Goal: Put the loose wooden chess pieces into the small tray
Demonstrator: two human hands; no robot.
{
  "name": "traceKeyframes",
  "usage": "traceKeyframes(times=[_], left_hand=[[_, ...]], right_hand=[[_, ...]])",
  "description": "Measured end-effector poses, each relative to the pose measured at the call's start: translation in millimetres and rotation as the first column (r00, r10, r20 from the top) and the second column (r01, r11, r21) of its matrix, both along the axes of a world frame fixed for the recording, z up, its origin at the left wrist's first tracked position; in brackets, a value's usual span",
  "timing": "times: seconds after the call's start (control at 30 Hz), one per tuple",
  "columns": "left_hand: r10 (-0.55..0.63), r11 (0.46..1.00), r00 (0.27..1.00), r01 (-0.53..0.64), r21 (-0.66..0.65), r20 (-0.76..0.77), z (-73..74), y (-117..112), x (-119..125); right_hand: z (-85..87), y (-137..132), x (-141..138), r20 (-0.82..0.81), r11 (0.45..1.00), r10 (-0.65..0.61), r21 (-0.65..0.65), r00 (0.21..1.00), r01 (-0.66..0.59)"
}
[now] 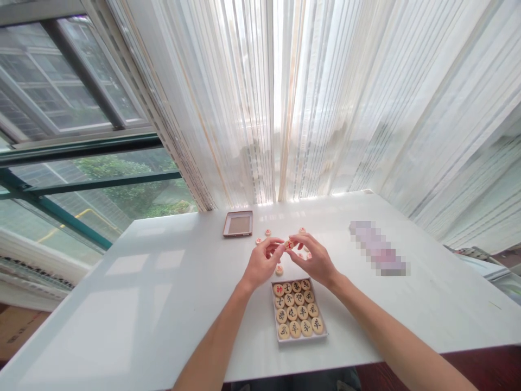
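Observation:
A round wooden Chinese chess piece (288, 245) with a red character is held up over the table between my two hands. My left hand (264, 263) is closed, its thumb and fingertips at the piece's left edge. From the other side, my right hand (316, 262) pinches it between thumb and fingers. Just nearer to me lies an open shallow box (302, 340) with rows of pieces, mostly black-lettered; a red-lettered piece (279, 289) sits in its far left corner. Loose red-lettered pieces lie around my hands, one piece (279, 270) right behind the box. Others are partly hidden by my fingers.
A brown-edged box lid or tray (238, 224) lies at the far left of the white table (163, 315). A pixelated pinkish object (377, 248) is on the right. Behind the table hang striped sheer curtains (260, 108), with a window (73, 70) at left.

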State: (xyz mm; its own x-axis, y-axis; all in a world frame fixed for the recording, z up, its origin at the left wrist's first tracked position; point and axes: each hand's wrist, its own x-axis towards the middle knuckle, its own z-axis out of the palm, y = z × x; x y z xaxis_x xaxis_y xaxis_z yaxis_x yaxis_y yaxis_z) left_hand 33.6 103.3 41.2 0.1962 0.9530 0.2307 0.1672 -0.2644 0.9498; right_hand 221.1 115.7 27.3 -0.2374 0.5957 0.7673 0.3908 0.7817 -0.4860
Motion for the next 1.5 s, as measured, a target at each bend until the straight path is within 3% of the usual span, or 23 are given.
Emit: traceKeyframes(times=[0.17, 0.4, 0.63, 0.93, 1.5], left_hand=[[-0.036, 0.997, 0.997, 0.041, -0.066, 0.073, -11.7, -7, 4], [-0.056, 0.991, 0.996, 0.064, -0.120, 0.071, -6.4, -13, 4], [-0.126, 0.991, 0.991, 0.123, -0.060, -0.050, 0.1, -17, -2], [-0.083, 0.994, 0.978, 0.094, 0.048, -0.193, 3.0, -19, -6], [-0.030, 0.991, 0.981, 0.055, 0.125, -0.190, 1.4, -21, -4]], right_hand=[[-6.5, -8, 0, 0.007, 0.998, 0.058, -0.021, 0.998, -0.058], [-0.5, -16, 8, 0.020, 0.992, 0.057, -0.117, 0.998, -0.055], [-7.4, -19, 10, 0.047, 0.977, 0.061, -0.207, 0.997, -0.050], [-5.0, -24, 7, -0.045, 0.918, 0.078, -0.386, 0.996, -0.089], [-1.0, -23, 9, -0.164, 0.843, 0.103, -0.509, 0.981, -0.173]])
